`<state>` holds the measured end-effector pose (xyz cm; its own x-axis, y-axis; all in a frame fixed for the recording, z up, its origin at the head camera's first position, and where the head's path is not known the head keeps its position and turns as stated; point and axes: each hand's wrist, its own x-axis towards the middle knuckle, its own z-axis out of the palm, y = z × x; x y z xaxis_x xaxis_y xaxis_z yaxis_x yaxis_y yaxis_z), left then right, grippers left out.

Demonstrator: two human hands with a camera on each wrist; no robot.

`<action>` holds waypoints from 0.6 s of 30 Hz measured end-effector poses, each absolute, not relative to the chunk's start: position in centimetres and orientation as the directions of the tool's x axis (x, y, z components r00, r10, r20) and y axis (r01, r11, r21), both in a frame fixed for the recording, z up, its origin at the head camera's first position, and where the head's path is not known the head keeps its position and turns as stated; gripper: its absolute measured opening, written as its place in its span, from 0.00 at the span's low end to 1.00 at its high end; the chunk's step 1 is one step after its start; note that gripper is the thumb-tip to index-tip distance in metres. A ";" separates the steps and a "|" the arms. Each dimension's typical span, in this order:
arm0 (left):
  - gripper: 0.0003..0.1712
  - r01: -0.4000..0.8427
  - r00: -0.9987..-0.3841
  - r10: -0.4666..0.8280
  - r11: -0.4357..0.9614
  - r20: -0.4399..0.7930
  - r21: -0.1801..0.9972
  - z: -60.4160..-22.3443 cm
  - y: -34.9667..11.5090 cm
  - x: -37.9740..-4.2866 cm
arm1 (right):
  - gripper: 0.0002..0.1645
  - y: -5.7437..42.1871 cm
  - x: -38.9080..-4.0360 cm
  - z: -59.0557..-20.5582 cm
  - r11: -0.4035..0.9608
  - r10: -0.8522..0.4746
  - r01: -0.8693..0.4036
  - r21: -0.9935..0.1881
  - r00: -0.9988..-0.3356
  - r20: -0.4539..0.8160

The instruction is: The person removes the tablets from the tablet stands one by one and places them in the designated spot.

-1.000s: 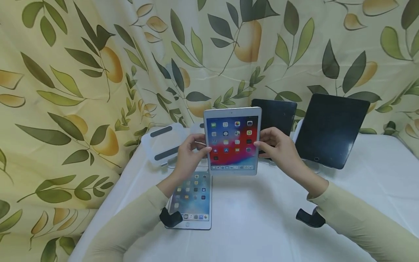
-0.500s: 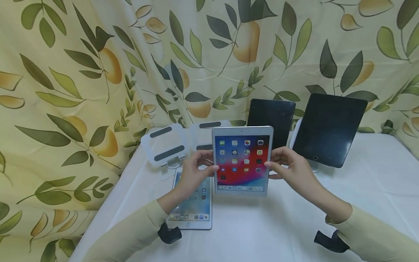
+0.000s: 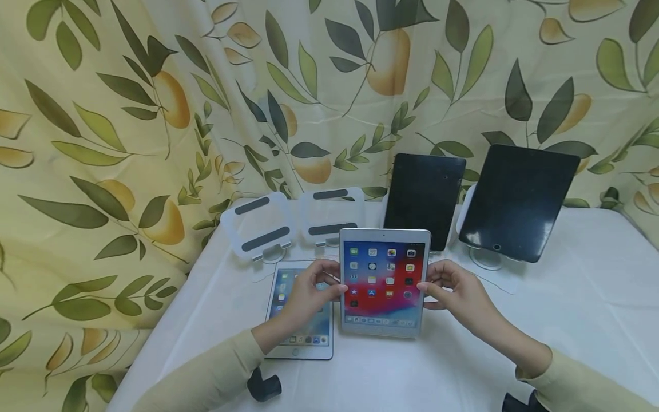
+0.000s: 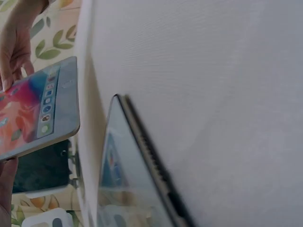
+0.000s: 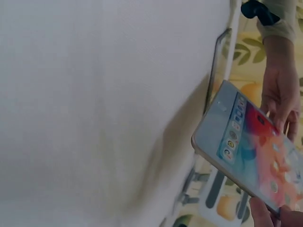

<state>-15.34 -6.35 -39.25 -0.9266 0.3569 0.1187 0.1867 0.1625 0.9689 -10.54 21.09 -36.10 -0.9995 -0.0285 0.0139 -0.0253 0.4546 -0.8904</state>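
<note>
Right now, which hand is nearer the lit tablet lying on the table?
The left hand. In the head view it overlaps the lying tablet and grips the left edge of the held tablet; the right hand grips the opposite edge, farther off to the right.

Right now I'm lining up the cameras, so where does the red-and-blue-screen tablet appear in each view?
Head: the tablet is just right of centre, below the middle, between the left hand and right hand.
Left wrist: tablet at the left edge, cut off.
Right wrist: tablet at the right edge, cut off.
Shared landmark: leaf-patterned curtain, in all three.
</note>
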 end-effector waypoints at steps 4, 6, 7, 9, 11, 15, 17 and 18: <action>0.22 0.158 -0.927 0.367 0.178 0.083 0.971 -40.1 -6.5 -15.0 | 0.20 21.1 -10.4 -36.9 0.434 -0.024 0.037 -0.900 -0.998 -0.052; 0.22 0.130 -0.928 0.370 0.187 0.053 0.974 -40.5 -6.5 -14.8 | 0.21 21.1 -10.2 -37.2 0.429 -0.021 0.062 -0.901 -0.997 -0.079; 0.22 0.121 -0.927 0.372 0.190 0.043 0.974 -40.6 -6.5 -14.7 | 0.21 21.1 -10.1 -37.4 0.426 -0.020 0.076 -0.902 -0.995 -0.093; 0.21 0.102 -0.927 0.375 0.197 0.021 0.975 -40.9 -6.5 -14.5 | 0.21 21.0 -10.0 -37.7 0.419 -0.017 0.101 -0.902 -0.993 -0.119; 0.21 0.093 -0.925 0.379 0.209 0.007 0.973 -41.1 -6.6 -14.4 | 0.22 21.0 -9.9 -38.0 0.413 -0.012 0.127 -0.902 -0.989 -0.145; 0.22 0.094 -0.921 0.391 0.220 0.000 0.971 -41.4 -6.8 -14.3 | 0.23 21.0 -10.0 -38.4 0.402 -0.027 0.153 -0.903 -0.983 -0.179; 0.23 0.088 -0.920 0.391 0.219 -0.005 0.972 -41.4 -6.8 -14.4 | 0.24 21.0 -10.1 -38.5 0.399 -0.042 0.153 -0.904 -0.982 -0.184; 0.23 0.088 -0.920 0.391 0.221 -0.005 0.971 -41.5 -6.8 -14.4 | 0.25 21.1 -10.1 -38.5 0.398 -0.051 0.150 -0.905 -0.981 -0.185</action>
